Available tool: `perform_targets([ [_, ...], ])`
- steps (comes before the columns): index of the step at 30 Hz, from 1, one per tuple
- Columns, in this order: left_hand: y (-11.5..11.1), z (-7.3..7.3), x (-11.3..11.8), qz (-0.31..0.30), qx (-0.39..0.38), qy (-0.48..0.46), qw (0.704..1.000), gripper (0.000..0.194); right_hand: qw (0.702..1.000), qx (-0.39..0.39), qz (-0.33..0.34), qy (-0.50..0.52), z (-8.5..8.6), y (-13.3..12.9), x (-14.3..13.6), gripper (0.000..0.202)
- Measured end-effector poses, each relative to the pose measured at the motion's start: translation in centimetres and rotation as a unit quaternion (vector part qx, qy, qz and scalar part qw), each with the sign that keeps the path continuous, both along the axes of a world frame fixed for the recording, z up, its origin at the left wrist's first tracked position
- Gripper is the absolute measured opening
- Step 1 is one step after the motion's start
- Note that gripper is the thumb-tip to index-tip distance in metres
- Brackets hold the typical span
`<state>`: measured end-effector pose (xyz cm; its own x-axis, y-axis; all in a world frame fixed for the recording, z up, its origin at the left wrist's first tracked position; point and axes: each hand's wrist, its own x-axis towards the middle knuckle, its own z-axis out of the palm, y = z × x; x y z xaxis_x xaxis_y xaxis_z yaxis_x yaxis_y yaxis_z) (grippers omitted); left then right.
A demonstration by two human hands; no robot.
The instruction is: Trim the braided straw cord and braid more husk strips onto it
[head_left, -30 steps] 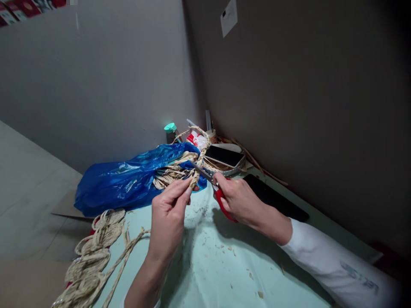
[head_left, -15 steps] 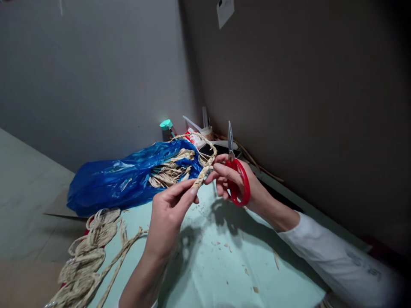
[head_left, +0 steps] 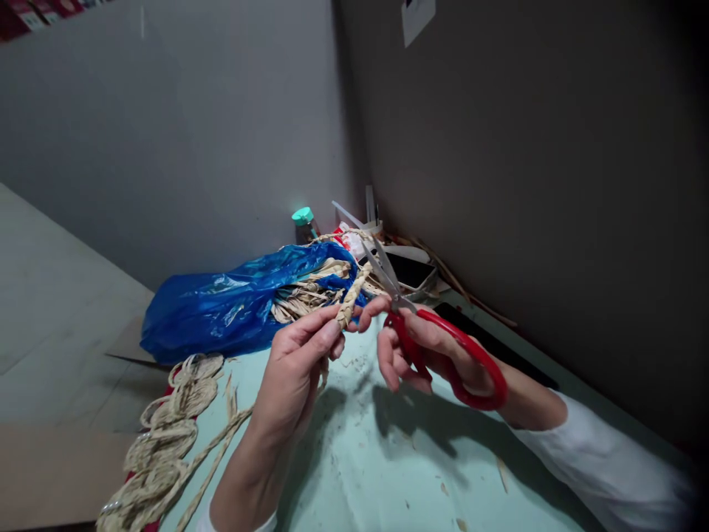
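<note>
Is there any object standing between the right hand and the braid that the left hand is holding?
Nothing visible blocks the right hand: it reaches close beside the braid, near the left hand. Its own scissors have open blades by the braid's upper part; whether they touch it, I cannot tell.

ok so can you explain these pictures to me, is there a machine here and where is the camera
There's no machine: these are a person's own bare hands. One camera, worn on the head, takes every picture, looking forward and down.

The left hand pinches a braid of pale, straw-like strands. The right hand holds red-handled scissors, blades apart, close to the braid.

On the pale green surface, a blue plastic bag lies with dried strands showing at its opening. Looped cords lie at the left, and a phone rests behind the scissors.
</note>
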<state>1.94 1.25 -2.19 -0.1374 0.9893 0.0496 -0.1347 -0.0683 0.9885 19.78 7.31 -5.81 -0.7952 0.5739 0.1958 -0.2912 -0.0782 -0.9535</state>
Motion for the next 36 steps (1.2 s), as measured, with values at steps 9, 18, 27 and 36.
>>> perform_targets([
  [9,0.0,0.7,-0.5,0.028,0.019,-0.062,0.997,0.013,0.978,-0.035,0.180,-0.096,-0.6,-0.3,0.1,0.059],
  [18,0.1,0.5,-0.5,0.019,0.003,-0.147,0.989,0.021,0.942,-0.063,0.329,0.011,-2.4,1.0,-1.8,0.079],
  [27,0.2,0.4,-0.2,-0.012,-0.019,-0.135,0.991,0.014,0.937,-0.068,0.328,0.094,-3.4,0.7,-1.7,0.085],
  [36,0.0,0.3,0.0,-0.011,-0.033,-0.109,0.993,0.018,0.937,-0.038,0.337,0.079,-2.8,0.8,-1.4,0.087],
])
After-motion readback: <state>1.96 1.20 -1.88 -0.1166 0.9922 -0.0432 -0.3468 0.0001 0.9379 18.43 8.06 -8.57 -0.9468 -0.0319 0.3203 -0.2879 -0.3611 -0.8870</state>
